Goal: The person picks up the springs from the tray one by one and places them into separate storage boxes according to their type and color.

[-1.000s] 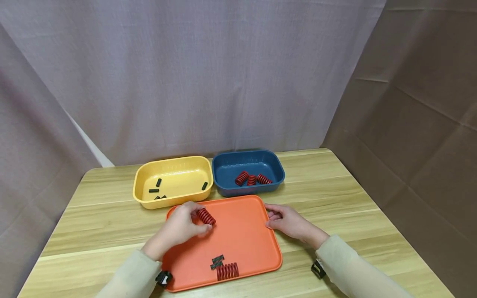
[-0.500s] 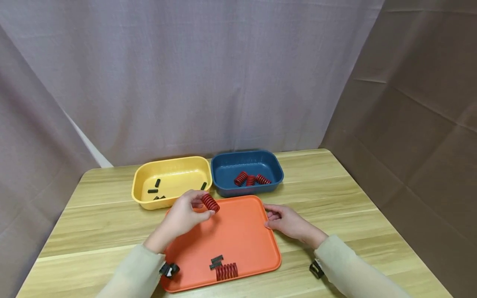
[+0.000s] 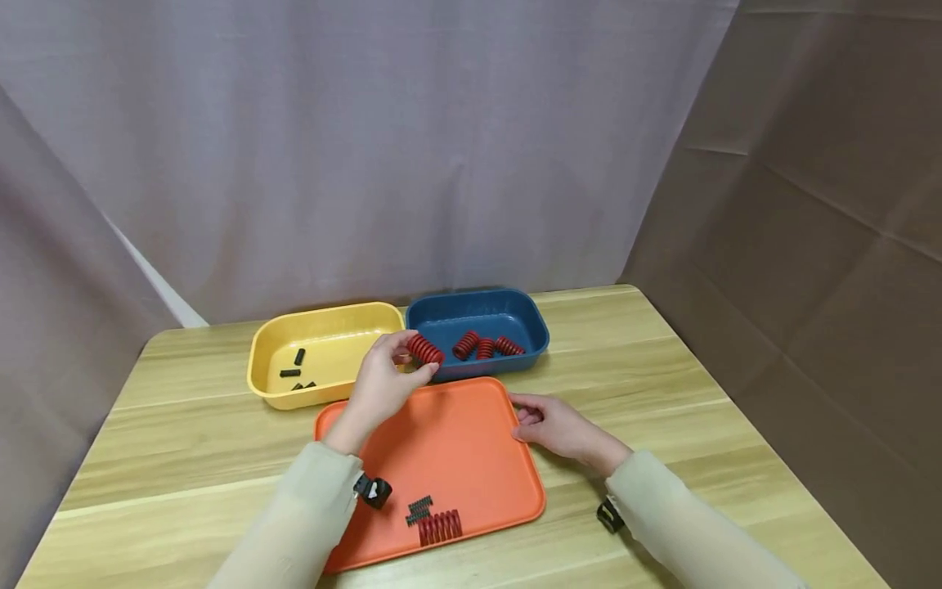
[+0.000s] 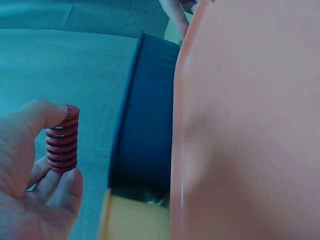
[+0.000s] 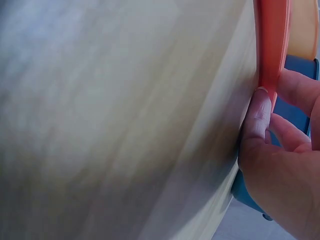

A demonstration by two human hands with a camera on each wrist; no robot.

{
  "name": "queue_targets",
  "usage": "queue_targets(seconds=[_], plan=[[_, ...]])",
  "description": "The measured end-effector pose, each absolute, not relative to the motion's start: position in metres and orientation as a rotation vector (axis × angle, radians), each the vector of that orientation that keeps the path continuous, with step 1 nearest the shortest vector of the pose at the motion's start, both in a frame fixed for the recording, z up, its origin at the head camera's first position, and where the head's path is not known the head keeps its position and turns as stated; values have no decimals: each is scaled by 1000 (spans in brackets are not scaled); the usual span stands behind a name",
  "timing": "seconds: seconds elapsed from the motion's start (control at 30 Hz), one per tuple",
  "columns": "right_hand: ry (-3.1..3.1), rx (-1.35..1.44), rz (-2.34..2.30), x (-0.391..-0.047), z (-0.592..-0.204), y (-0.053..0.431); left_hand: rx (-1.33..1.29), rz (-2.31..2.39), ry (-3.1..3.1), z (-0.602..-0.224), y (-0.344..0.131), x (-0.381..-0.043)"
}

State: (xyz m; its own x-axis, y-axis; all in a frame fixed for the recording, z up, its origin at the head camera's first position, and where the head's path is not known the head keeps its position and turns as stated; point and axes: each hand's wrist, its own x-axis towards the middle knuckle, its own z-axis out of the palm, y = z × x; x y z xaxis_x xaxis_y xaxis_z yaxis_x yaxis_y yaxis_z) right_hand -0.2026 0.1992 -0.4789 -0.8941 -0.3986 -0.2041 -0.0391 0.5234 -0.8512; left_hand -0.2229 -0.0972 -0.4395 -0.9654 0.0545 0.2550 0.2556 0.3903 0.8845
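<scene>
My left hand (image 3: pixel 383 380) pinches a red coil spring (image 3: pixel 425 349) between thumb and fingertips. It holds the spring in the air by the front left of the blue bin (image 3: pixel 478 372); the left wrist view shows the spring's ends between thumb (image 4: pixel 45 114) and fingers. With its fingertips, my right hand (image 3: pixel 562 429) grips the right rim of the orange tray (image 3: pixel 471 433). Inside the blue bin lie red springs (image 3: pixel 486 348). On the tray, near its front edge, are a larger-looking red spring (image 3: pixel 440 528) and small dark springs (image 3: pixel 419 510).
A yellow bin (image 3: pixel 253 376), left of the blue one, contains several small dark springs (image 3: pixel 290 373); my left hand hides part of its right end. Both bins stand behind the tray on a wooden table (image 3: pixel 184 458). Grey curtains (image 3: pixel 368 147) hang behind and a brown one (image 3: pixel 795 229) at right.
My left hand has lifted the red spring from over the tray and carried it up and rightward to the blue bin. The right hand stays at the tray's rim. The view has shifted slightly.
</scene>
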Motion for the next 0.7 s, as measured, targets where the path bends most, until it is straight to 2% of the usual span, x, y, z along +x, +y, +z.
queue_targets(seconds=[0.37,0.7], plan=[[2343,-356,-1360,-195,-481,192,-160,-1484,-2549,-450,-86,-239],[2352,-371,-1349,-198,-485,195,-205,-1332,-2619,-459,-83,-239]])
